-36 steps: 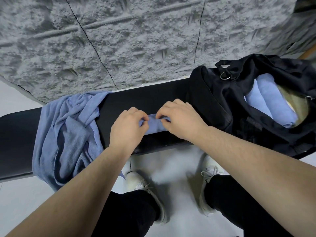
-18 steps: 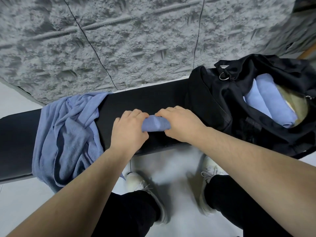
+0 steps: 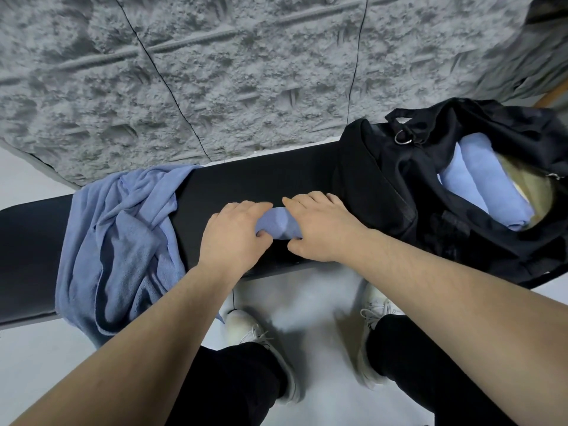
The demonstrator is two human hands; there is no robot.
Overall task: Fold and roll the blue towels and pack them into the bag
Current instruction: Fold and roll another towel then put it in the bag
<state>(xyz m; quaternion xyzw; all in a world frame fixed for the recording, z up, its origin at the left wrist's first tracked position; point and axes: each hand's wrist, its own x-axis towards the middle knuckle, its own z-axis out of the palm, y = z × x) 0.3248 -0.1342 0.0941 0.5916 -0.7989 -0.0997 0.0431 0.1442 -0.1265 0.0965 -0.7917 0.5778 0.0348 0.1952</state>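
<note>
A rolled blue towel (image 3: 278,224) lies on the black bench (image 3: 261,179), most of it covered by my hands. My left hand (image 3: 230,238) grips its left end, thumb tucked under the roll. My right hand (image 3: 319,229) grips the right end, fingers laid over the top. To the right the black bag (image 3: 384,186) stands open on the bench with two rolled blue towels (image 3: 488,182) inside. A loose pile of unfolded blue towels (image 3: 123,241) hangs over the bench at the left.
A rough grey wall (image 3: 246,72) rises right behind the bench. Below the bench is a pale floor (image 3: 313,302) with my white shoes (image 3: 261,342) and black trouser legs. A metal ring (image 3: 402,137) sits at the bag's top edge.
The towel has gone from a flat strip under my fingertips to a thicker roll. Both hands have rolled it away from me and now wrap around it.
</note>
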